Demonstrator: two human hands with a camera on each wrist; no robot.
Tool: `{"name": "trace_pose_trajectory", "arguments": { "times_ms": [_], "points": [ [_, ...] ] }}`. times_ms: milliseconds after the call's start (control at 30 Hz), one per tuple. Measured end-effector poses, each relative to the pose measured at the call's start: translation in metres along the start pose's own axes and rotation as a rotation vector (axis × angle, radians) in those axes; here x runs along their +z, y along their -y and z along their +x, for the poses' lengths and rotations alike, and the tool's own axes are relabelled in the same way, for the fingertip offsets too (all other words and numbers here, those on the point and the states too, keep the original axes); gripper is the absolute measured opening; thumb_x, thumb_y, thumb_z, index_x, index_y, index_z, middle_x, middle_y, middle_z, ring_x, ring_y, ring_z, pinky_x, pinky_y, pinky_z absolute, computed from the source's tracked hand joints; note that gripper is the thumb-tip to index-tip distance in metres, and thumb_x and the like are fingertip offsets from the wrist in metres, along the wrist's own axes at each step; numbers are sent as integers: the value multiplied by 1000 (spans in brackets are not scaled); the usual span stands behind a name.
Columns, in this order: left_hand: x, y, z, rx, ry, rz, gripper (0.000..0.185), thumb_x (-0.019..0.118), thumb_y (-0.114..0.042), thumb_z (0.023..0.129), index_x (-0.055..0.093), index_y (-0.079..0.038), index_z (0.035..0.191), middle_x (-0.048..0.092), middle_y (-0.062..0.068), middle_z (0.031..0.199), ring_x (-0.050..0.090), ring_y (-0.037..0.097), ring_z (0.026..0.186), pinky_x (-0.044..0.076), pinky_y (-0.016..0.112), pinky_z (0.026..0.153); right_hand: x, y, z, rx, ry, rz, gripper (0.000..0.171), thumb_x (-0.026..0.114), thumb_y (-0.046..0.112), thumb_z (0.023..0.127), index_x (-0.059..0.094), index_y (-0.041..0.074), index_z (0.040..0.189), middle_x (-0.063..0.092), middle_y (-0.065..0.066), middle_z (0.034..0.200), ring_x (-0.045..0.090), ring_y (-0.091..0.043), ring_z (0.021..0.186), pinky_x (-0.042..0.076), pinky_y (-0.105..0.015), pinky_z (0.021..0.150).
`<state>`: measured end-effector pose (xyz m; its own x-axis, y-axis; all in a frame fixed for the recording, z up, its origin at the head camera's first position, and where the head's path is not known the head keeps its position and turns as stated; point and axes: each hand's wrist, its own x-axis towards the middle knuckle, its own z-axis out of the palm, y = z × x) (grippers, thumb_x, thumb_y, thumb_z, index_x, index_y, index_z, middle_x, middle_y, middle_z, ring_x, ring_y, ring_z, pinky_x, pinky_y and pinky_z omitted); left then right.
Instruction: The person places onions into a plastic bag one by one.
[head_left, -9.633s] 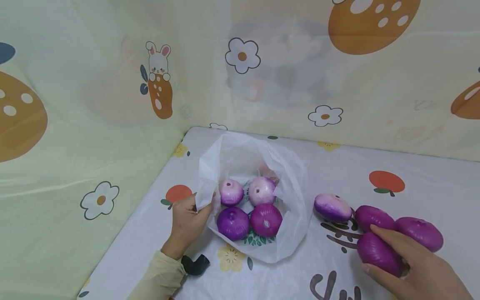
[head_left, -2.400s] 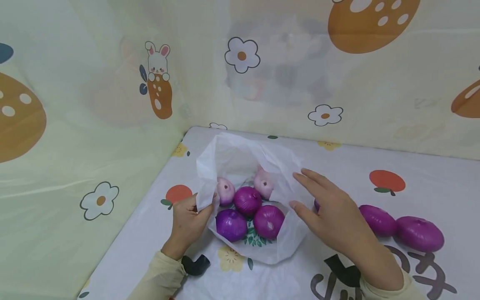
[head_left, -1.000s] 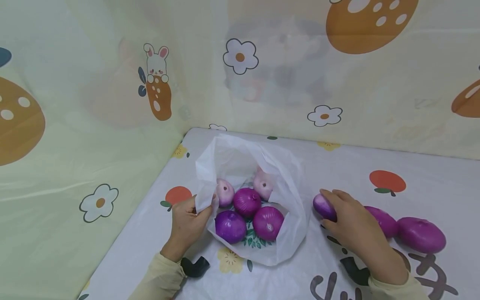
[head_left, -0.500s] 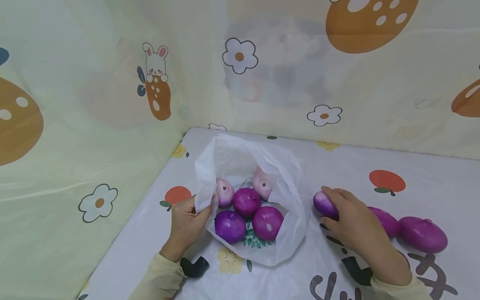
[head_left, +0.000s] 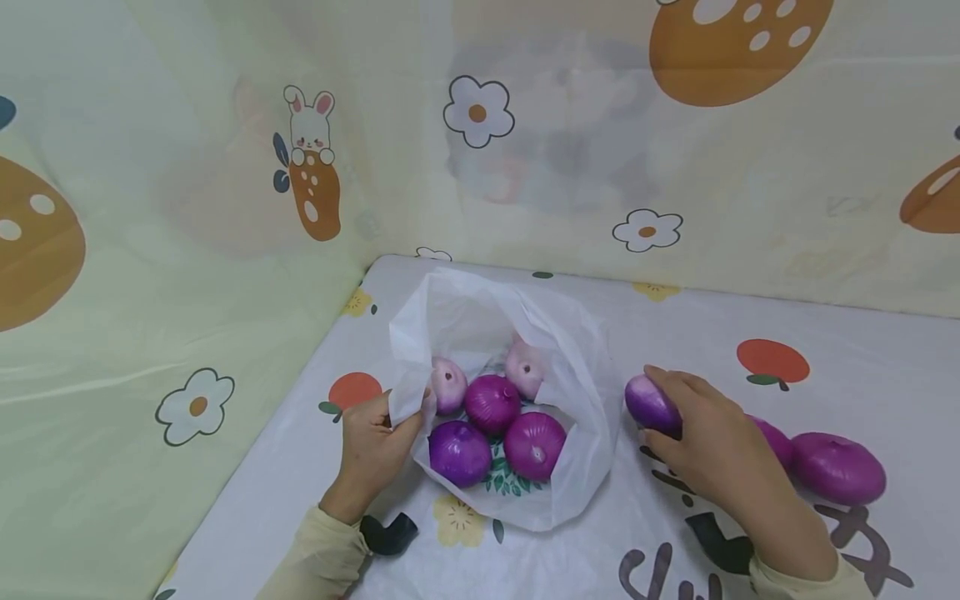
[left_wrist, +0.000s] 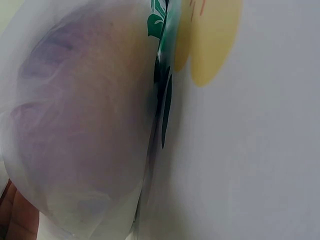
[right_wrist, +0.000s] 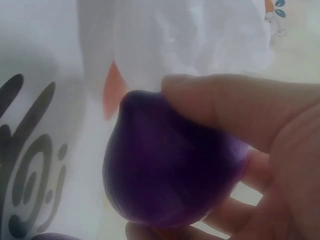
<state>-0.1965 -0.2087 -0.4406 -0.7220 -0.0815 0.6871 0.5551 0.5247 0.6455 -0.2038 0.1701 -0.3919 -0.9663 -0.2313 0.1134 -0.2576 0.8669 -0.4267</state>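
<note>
My left hand (head_left: 375, 454) pinches the left rim of a white translucent plastic bag (head_left: 592, 375), whose mouth faces me. Inside sit several purple onions (head_left: 492, 404), glossy, some paler pink. In the left wrist view, an onion (left_wrist: 80, 110) shows blurred through the bag, with a bit of my hand at lower left. Right of the bag, my right hand (head_left: 712, 433) grips a purple-and-white onion (head_left: 651, 406), thumb on one side and fingers on the other. The right wrist view shows this onion (right_wrist: 170, 165) close up; its pointed end sticks out of the grip.
Two magenta onions lie right of my right hand: one (head_left: 776, 442) partly hidden behind it, the other (head_left: 838, 468) in full view. A white printed cloth (head_left: 540, 567) covers the table. Printed sheets (head_left: 570, 183) rise at the back and left.
The magenta onion my right hand held at first now lies in the bag. My right hand returned to the table and took the purple-and-white onion, tilting it slightly. The left hand stays put.
</note>
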Motion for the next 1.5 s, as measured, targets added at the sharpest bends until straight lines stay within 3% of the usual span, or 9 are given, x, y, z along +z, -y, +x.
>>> {"name": "trace_pose_trajectory", "arguments": {
  "times_ms": [600,1500],
  "points": [
    [0,1,1,-6,19,-20,8,83,-1,84,78,-7,80,68,-1,62,48,6,55,38,20,47,-17,21,-8,10,-20,-16,86,88,27,81,48,13,156,53,-24,149,55,-52,125,48,-72,91],
    [-1,-3,0,-27,19,-11,11,83,-1,84,78,-9,79,64,-3,60,46,6,55,34,21,46,-34,40,-22,-100,-113,12,86,93,27,77,53,12,152,59,-19,145,60,-45,122,54,-65,86]
  ]
}}
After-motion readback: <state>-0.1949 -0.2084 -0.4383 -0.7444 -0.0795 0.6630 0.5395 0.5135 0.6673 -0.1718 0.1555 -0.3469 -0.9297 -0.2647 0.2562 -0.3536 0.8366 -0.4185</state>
